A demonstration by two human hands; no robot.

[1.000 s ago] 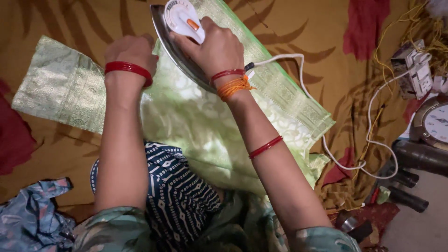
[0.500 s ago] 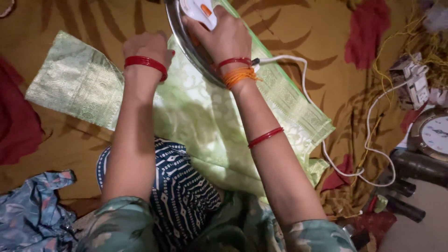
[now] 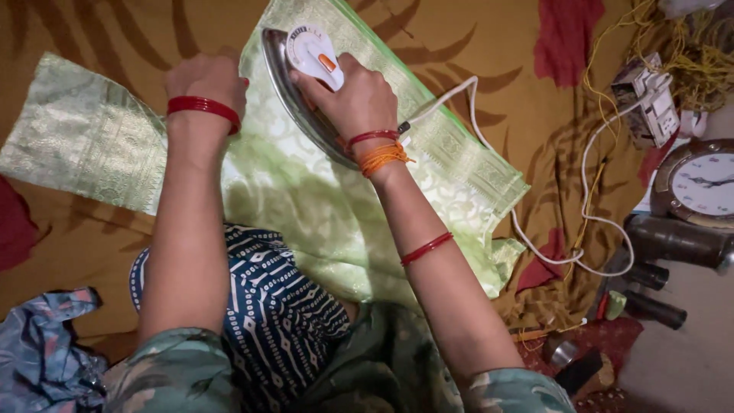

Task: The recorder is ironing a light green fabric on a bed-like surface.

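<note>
Upper centre of frame: electric iron (image 3: 306, 84) flat on pale green brocade cloth (image 3: 321, 191), gripped at the handle by right hand (image 3: 353, 95), fingers wrapped tight. Left hand (image 3: 205, 80) just beside, curled and pressing the cloth. Risk of scorching if lingering; white cord (image 3: 550, 191) trailing right, liable to snag.

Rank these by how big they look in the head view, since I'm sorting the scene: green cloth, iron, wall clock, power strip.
1. green cloth
2. iron, partly hidden by the right hand
3. wall clock, cut off by the frame edge, so unsure against the iron
4. power strip
</note>
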